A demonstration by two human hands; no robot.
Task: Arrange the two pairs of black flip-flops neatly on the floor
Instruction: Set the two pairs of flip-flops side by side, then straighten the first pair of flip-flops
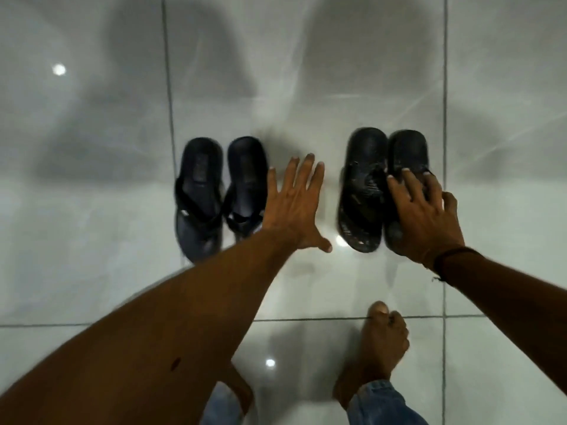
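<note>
Resting on the right pair of flip-flops (383, 188), the right hand (426, 216) has fingers spread; left of that pair, the left hand (294, 204) hovers flat, fingers apart, beside the left pair (219, 194).

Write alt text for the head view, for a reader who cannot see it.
Two pairs of black flip-flops stand side by side on a glossy tiled floor: the left pair untouched, the right pair under the right hand. The left hand hovers open between them; a bare foot shows below.
</note>
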